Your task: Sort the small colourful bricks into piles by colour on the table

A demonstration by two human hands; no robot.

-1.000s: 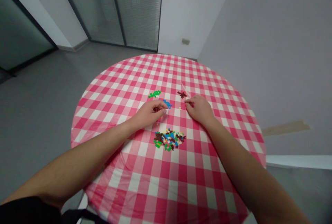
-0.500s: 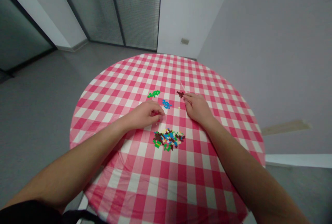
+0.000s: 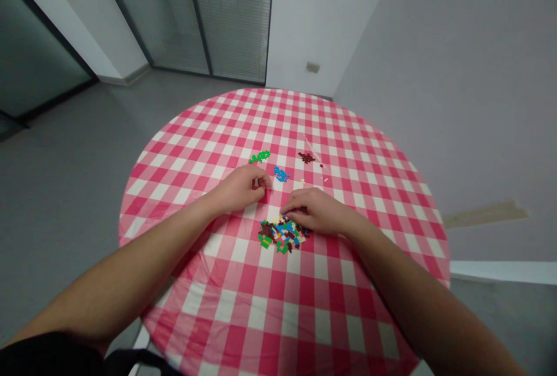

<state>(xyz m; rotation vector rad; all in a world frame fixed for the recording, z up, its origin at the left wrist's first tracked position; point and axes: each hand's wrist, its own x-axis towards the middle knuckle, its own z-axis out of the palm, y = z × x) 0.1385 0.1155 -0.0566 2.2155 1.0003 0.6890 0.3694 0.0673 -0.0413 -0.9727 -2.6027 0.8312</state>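
My right hand [image 3: 317,210] reaches over the top right edge of a mixed pile of small coloured toy bricks [image 3: 282,235]. Its index finger and thumb are drawn together at the pile, and whatever lies between them is too small to tell. Left of it, my left hand [image 3: 241,189] hovers low over the cloth with loosely curled fingers, a small gap between thumb and fingertips, and nothing visible in it. Just beyond its fingertips lies a cluster of blue bricks [image 3: 281,174]. Farther back are a green cluster [image 3: 260,156] and a dark brown cluster [image 3: 307,157].
A red and white checked cloth [image 3: 278,306] covers the round table. Small pale pieces [image 3: 303,181] and a single red piece [image 3: 321,165] lie near the brown cluster. Behind the table stand a glass partition [image 3: 235,16] and a wall [image 3: 322,10].
My right hand has moved from the brown cluster back toward me to the mixed pile, uncovering the red piece. My left hand has shifted slightly left, its fingers curling a little more.
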